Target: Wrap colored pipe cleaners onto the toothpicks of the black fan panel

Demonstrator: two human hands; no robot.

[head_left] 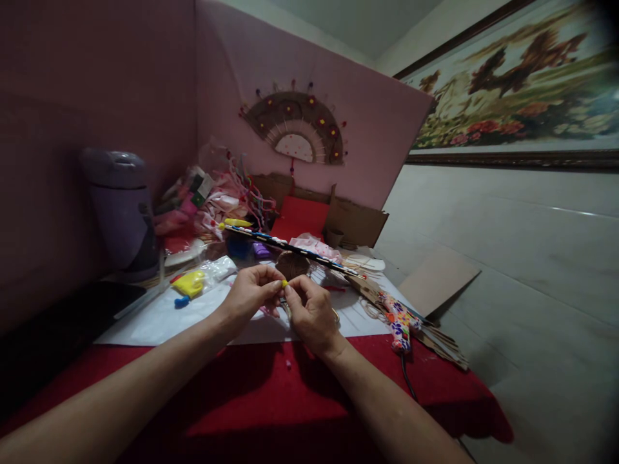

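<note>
As left hand (258, 287) and right hand (312, 310) pinch the yellow lump (284, 283), its direction and long axis are indistinct

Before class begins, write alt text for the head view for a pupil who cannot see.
A bare left hand and right hand pinch a small yellow lump above a white sheet on a red cloth. Behind, a brown fan-shaped decoration shows against a pink panel.

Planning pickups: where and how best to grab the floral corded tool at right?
Probably by the near, handle-like end of the floral tool, right hand coming from the near side: that end juts toward the person, black cord trailing from it.
</note>
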